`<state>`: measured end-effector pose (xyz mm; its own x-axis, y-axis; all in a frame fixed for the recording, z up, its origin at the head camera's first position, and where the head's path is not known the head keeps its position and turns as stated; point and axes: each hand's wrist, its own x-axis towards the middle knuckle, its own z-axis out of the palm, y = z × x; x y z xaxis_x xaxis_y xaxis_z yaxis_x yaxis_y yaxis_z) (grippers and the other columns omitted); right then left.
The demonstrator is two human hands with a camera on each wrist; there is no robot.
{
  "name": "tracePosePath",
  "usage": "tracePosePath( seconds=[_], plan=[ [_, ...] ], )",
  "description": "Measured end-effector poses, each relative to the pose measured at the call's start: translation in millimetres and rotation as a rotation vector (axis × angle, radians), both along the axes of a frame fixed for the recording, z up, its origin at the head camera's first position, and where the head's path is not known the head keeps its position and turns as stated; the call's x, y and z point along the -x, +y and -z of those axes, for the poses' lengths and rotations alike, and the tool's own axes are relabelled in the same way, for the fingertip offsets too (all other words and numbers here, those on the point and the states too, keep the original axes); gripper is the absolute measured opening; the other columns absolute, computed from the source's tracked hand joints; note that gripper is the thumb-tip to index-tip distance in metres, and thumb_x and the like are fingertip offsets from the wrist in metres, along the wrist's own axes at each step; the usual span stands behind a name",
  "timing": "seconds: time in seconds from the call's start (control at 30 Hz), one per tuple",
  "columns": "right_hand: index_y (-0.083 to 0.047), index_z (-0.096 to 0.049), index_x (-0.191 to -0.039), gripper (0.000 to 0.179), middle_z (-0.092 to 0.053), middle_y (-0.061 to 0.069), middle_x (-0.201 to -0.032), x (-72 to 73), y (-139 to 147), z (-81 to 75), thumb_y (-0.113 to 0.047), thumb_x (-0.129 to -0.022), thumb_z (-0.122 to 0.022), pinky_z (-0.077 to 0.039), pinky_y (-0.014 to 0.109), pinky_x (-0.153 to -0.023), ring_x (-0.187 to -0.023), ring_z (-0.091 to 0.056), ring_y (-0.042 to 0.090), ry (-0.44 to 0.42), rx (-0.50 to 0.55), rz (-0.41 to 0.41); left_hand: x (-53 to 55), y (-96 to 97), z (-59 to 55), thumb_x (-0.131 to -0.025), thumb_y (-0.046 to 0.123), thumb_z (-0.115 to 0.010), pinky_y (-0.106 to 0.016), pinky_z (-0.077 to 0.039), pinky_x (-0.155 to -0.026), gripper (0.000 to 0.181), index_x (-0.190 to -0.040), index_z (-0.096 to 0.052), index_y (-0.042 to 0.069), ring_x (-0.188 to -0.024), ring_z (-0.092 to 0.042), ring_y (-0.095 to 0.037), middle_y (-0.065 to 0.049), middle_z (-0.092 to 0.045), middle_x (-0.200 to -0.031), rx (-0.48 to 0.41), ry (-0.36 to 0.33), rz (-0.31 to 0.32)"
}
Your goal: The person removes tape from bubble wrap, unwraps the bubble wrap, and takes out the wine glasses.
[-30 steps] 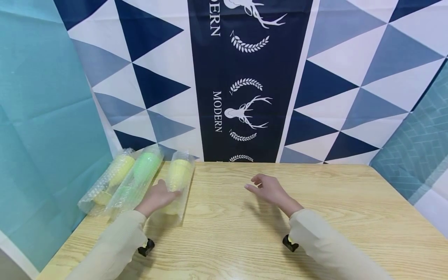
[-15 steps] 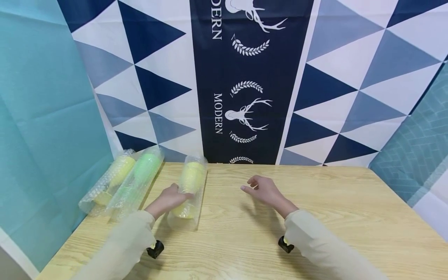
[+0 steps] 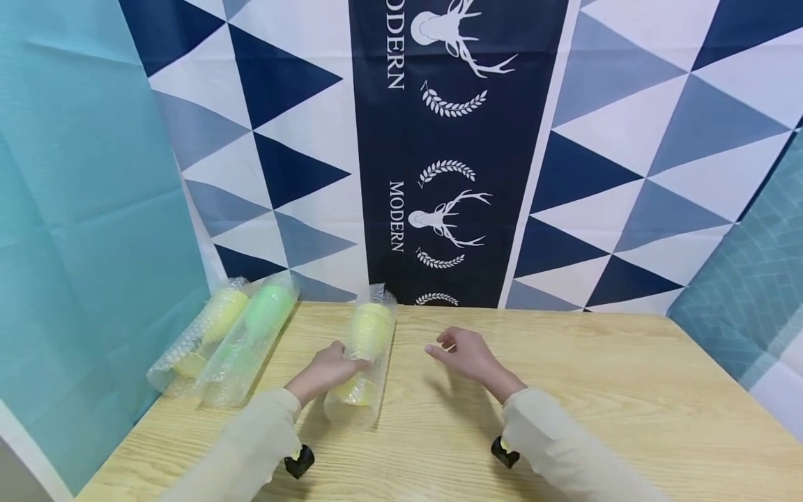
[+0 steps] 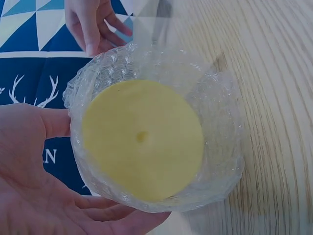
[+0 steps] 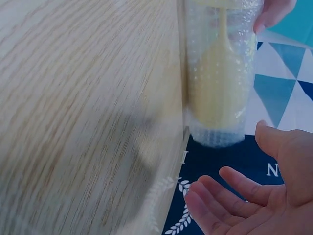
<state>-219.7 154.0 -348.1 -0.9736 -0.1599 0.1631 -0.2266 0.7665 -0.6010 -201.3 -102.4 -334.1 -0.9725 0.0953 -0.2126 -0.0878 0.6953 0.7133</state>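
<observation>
My left hand (image 3: 327,373) grips a yellow thing in clear bubble wrap (image 3: 371,335), its thumb and fingers around the wrapping. Seen end-on in the left wrist view, its round flat yellow base (image 4: 146,166) has a small dimple in the centre. A thin stem (image 5: 223,29) and a wider rounded yellow body (image 5: 217,88) show through the wrap in the right wrist view. Over the table to the right, my right hand (image 3: 467,352) holds nothing, its fingers loosely bent and facing the wrapped thing.
At the left back of the wooden table (image 3: 564,390) lie a bubble-wrapped green thing (image 3: 266,310) and another bubble-wrapped yellow one (image 3: 222,314), side by side. A patterned cloth (image 3: 301,160) hangs behind the table, and a teal sheet (image 3: 94,209) borders the left.
My left hand has moved right across the table with the wrapped yellow thing, away from the other two. My right hand has shifted only slightly left. The head view has tilted up a little.
</observation>
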Motion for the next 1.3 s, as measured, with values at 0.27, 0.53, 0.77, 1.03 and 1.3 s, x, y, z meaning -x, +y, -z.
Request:
tracePosePath(
  seconds=[0.27, 0.53, 0.77, 1.03, 1.3],
  plan=[
    [0.002, -0.065, -0.106, 0.037, -0.071, 0.016, -0.101, 0.3, -5, 1.3, -0.030, -0.088, -0.067, -0.055, 0.039, -0.080, -0.092, -0.068, 0.026, -0.013, 0.012, 0.011, 0.2, 18.4, 3.3, -0.084, 0.043, -0.065, -0.051, -0.046, -0.099, 0.073, -0.133, -0.043, -0.007, -0.119, -0.054, -0.040, -0.025, -0.055, -0.129, -0.002, 0.024, 0.020],
    [0.002, -0.066, -0.103, 0.036, -0.071, 0.014, -0.098, -0.4, -12, 0.7, -0.031, -0.087, -0.068, -0.055, 0.037, -0.080, -0.091, -0.067, 0.025, -0.019, 0.011, 0.021, -3.7, 33.3, 7.1, -0.082, 0.043, -0.068, -0.049, -0.050, -0.093, 0.069, -0.127, -0.047, -0.006, -0.105, -0.060, -0.032, -0.020, -0.060, -0.116, -0.062, 0.035, 0.030],
    [0.002, -0.066, -0.101, 0.034, -0.071, 0.015, -0.095, -2.6, -12, 1.4, -0.029, -0.087, -0.068, -0.055, 0.038, -0.079, -0.089, -0.067, 0.025, -0.019, 0.008, 0.036, -6.9, 53.3, 7.3, -0.082, 0.042, -0.069, -0.051, -0.049, -0.094, 0.070, -0.126, -0.047, -0.007, -0.107, -0.060, -0.034, -0.022, -0.060, -0.118, -0.100, 0.054, 0.054],
    [0.002, -0.065, -0.101, 0.035, -0.071, 0.015, -0.095, -5.4, -7, 5.5, -0.030, -0.087, -0.068, -0.055, 0.039, -0.079, -0.089, -0.067, 0.027, -0.027, 0.003, 0.059, -9.2, 70.5, 12.3, -0.083, 0.040, -0.066, -0.054, -0.046, -0.100, 0.073, -0.132, -0.044, -0.008, -0.115, -0.057, -0.039, -0.025, -0.057, -0.126, -0.125, 0.061, 0.081],
    [0.004, -0.063, -0.106, 0.040, -0.070, 0.017, -0.098, -6.1, -2, 3.9, -0.031, -0.088, -0.067, -0.056, 0.041, -0.079, -0.092, -0.066, 0.029, -0.063, 0.007, 0.067, -10.3, 77.7, 14.0, -0.083, 0.039, -0.066, -0.055, -0.047, -0.098, 0.070, -0.132, -0.045, -0.007, -0.115, -0.058, -0.039, -0.025, -0.058, -0.126, -0.168, 0.083, 0.099]
  ],
)
